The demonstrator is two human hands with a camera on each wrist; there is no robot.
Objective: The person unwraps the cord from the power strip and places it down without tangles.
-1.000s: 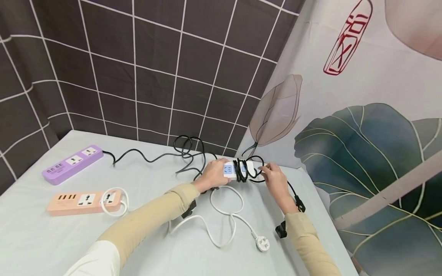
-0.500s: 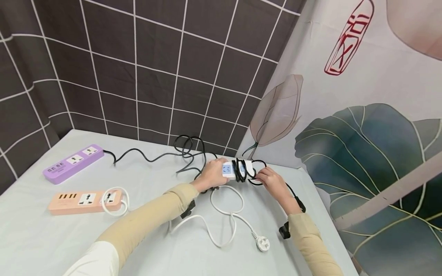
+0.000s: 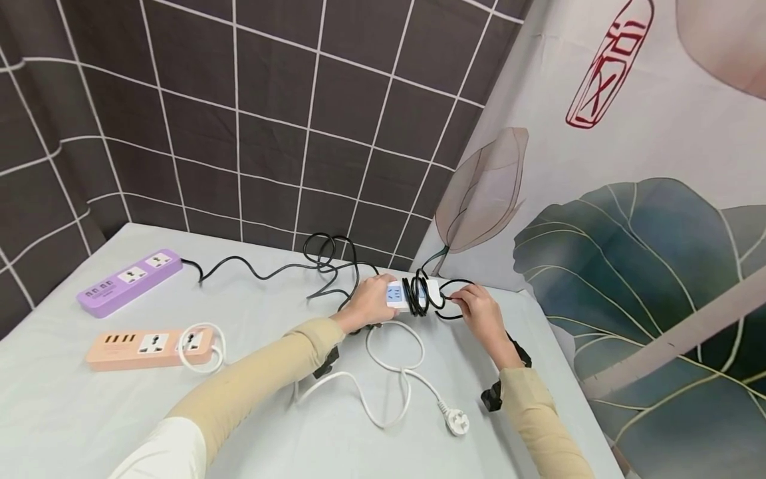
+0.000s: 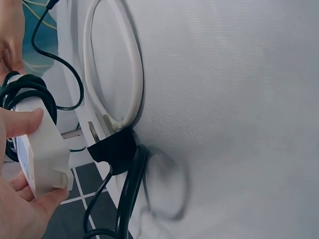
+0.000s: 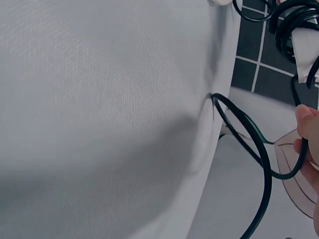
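Note:
In the head view my left hand (image 3: 370, 303) grips the left end of a white power strip (image 3: 394, 294), which has blue socket faces. Several turns of black cord (image 3: 415, 297) are wound around the strip's middle. The left wrist view shows my thumb on one side of the strip (image 4: 49, 154) and fingers under its end. Just right of the strip, my right hand (image 3: 483, 320) pinches the black cord between thumb and fingertips. In the right wrist view a slack loop of that cord (image 5: 266, 184) hangs below the right hand (image 5: 310, 144).
A purple power strip (image 3: 128, 283) lies at the left, its black cord (image 3: 257, 274) running toward the middle. Nearer is an orange power strip (image 3: 134, 350) with white cord looped at its end. A white plug (image 3: 457, 422) and a black plug (image 4: 117, 149) lie on the table.
My right hand moved in to the strip's right end, then back out to the right with the cord pinched. The left hand and the strip stay nearly in place.

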